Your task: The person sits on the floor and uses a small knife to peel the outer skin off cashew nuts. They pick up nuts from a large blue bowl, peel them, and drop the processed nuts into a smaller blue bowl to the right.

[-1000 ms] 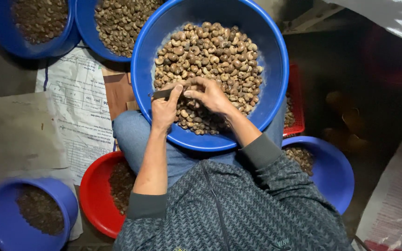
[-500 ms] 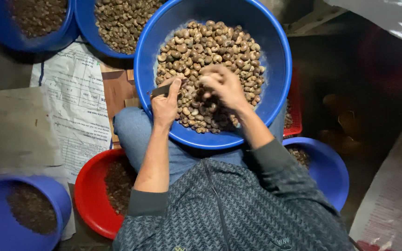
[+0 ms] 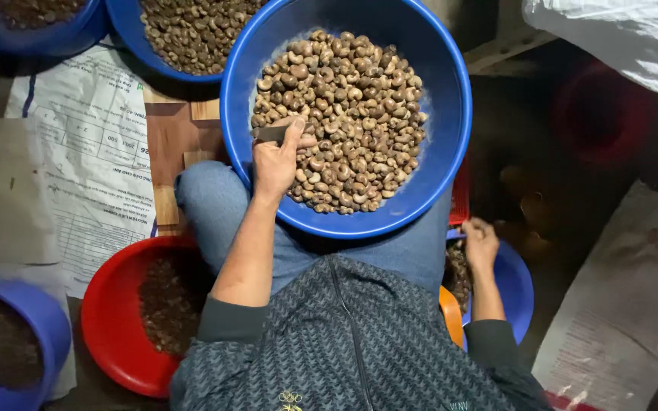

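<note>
Cashew nuts: a heap of brown, curved nuts is held in the large blue basin resting on the person's lap, at the middle of the scene.
Left hand: it is kept at the near-left rim of the basin, closed around a small dark blade-like tool — the thumb is raised and a few nuts lie just beside it.
Right hand: half a second ago it was seen over the heap, next to the left hand; it has since been moved well away, down to the near right, above a smaller blue bowl. Whether anything is pinched in its curled fingers cannot be told.
Change: the two hands, earlier together over the nuts, are now well apart — a nut appears to have been carried from the heap to the side bowl, though the drop itself is not shown.
Meaning: one nut seems to be finished with, and the tool is kept ready at the heap.
Red bowl: it is set at the near left, with dark bits inside.
Far bowls: another blue basin of nuts is seen at the far left.
Paper sheet: it is spread on the floor to the left.
</note>
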